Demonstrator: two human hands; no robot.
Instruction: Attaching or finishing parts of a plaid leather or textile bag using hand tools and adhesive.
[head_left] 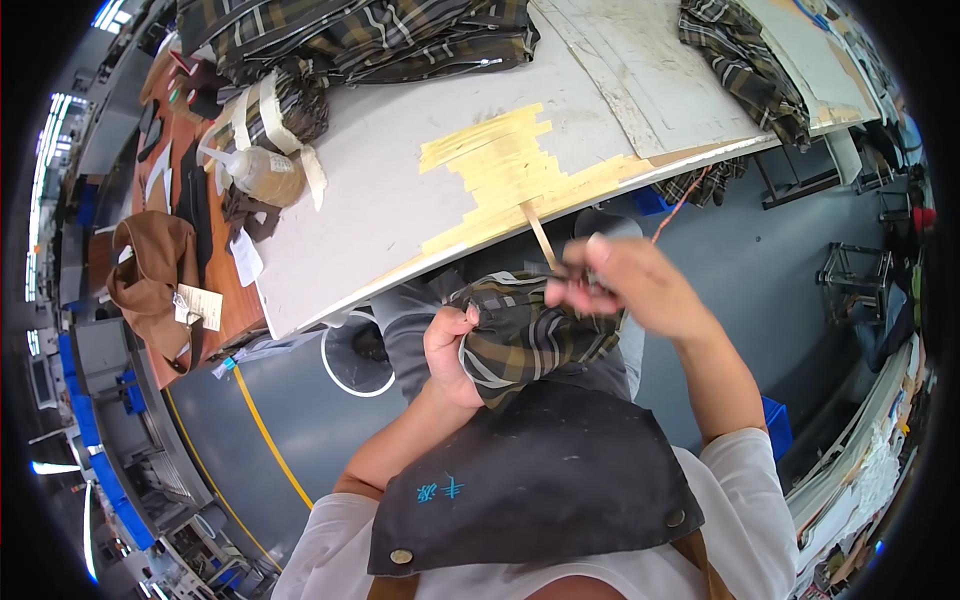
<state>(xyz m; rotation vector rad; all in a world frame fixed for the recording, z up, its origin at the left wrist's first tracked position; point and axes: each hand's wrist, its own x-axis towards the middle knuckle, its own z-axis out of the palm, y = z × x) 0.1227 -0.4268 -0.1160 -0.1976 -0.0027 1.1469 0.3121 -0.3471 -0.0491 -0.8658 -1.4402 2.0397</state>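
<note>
Above my lap, a piece of plaid cloth (530, 345) in dark brown, olive and white is bunched up with a curved edge. My left hand (452, 348) is closed on its left edge, thumb on top. At the cloth's right side is my right hand (638, 285), blurred, its fingers curled round something small and dark that I cannot make out. A thin reddish cord (684, 203) runs from near that hand up toward the table's underside. Between the table edge and my right fingers hangs a narrow tan strip (540, 236).
Yellow tape (505, 165) covers part of the pale worktable (370, 190). Plaid garments (400, 40) are piled at the back, more plaid cloth (745, 70) at the right. A squeeze bottle (265, 175) and a brown bag-like item (150, 265) lie left. A round bin (358, 355) stands below.
</note>
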